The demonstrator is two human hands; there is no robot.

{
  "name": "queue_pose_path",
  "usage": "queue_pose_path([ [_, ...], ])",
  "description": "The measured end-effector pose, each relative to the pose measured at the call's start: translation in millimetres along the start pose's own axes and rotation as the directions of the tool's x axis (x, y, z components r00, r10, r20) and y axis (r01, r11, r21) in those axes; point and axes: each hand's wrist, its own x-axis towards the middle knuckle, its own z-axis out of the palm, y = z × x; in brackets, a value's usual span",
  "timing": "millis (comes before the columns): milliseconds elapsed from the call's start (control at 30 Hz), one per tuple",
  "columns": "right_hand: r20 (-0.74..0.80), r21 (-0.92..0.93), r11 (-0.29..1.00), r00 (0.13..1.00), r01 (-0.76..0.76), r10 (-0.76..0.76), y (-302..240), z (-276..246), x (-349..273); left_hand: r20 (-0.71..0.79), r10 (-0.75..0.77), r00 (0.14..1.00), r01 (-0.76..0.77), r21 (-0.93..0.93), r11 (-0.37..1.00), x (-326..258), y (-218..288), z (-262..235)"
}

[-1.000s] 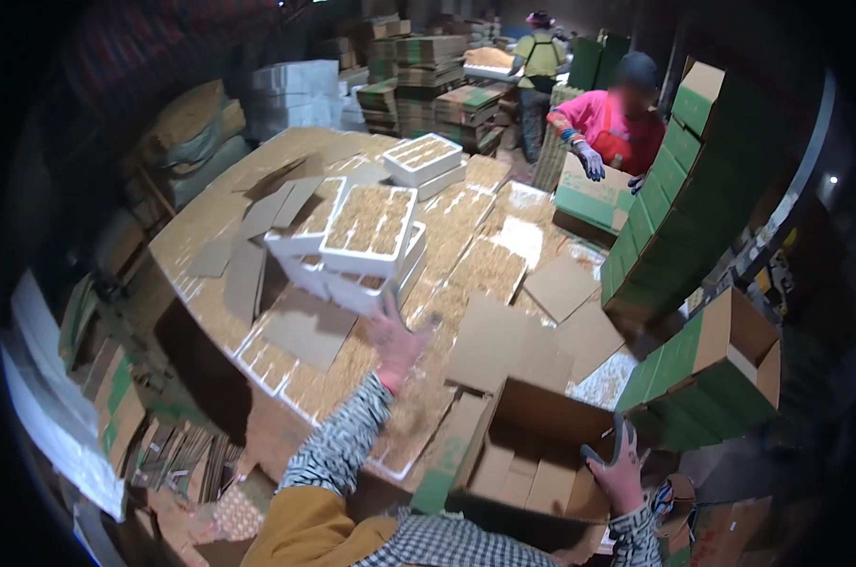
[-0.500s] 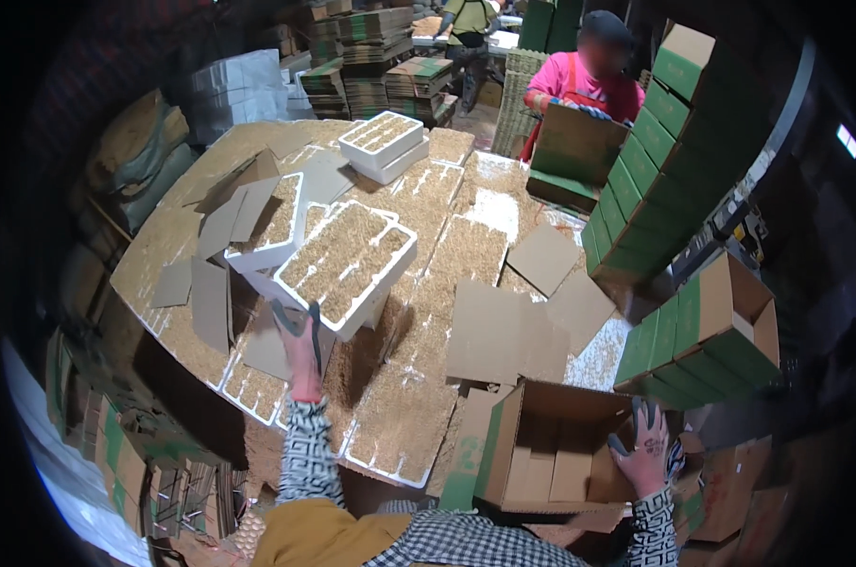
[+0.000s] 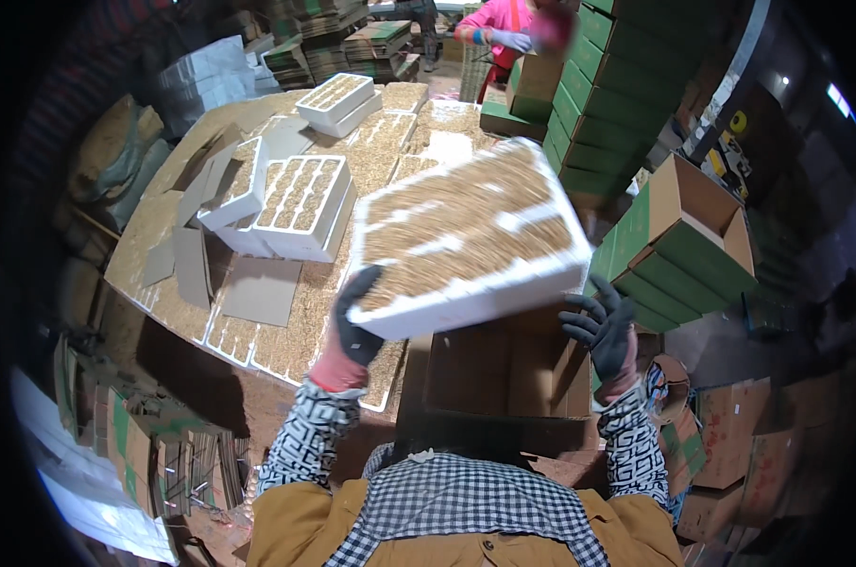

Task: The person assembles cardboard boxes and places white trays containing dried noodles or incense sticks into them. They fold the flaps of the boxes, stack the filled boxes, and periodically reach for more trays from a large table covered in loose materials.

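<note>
A white foam tray [image 3: 470,231] filled with brown, crumbly material hangs tilted above the work surface, blurred by motion. My left hand [image 3: 354,317], in a dark-palmed pink glove, is closed on its near left corner. Just off the near right corner, my gloved right hand [image 3: 603,326] has its fingers spread; whether a fingertip touches the tray cannot be made out. Beneath the tray and between my forearms stands an open cardboard carton [image 3: 508,373], its far part hidden by the tray.
More filled white trays [image 3: 300,203] stand stacked on the left of the table, beside loose cardboard sheets [image 3: 261,291]. Green cartons [image 3: 678,246] are on the right, with a tall carton stack [image 3: 589,94] behind. Across the table a person in pink [image 3: 504,33] handles a carton.
The tray has been lifted from the stack and carried right, over the open carton, by my left hand. My right hand has left the carton's right edge. The view has shifted.
</note>
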Motion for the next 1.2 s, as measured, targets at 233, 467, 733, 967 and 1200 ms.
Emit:
queue_pose_path([
  [233,0.105,-0.710,0.664,0.968,0.233,-0.228,-9,-67,-36,0.283,-0.028,0.959,0.131,-0.351,0.927,-33,-20,59],
  [467,-0.175,-0.213,0.977,0.983,0.023,-0.061,-66,-17,-128,0.109,-0.466,0.878,0.469,-0.383,0.795,-60,-8,84],
  [733,-0.278,-0.661,0.663,0.935,-0.352,0.219,31,1,-71,-0.182,-0.454,0.872,0.469,0.570,0.674,21,-208,57],
  [967,0.204,-0.973,-0.027,0.788,0.231,-0.581,9,33,-80,-0.122,-0.339,0.933,0.360,0.289,0.887,48,-242,14],
  [1200,-0.816,-0.539,0.010,0.520,-0.842,-0.253,60,-339,-117,-0.093,-0.226,0.970,0.244,0.399,0.884,24,-104,-17],
])
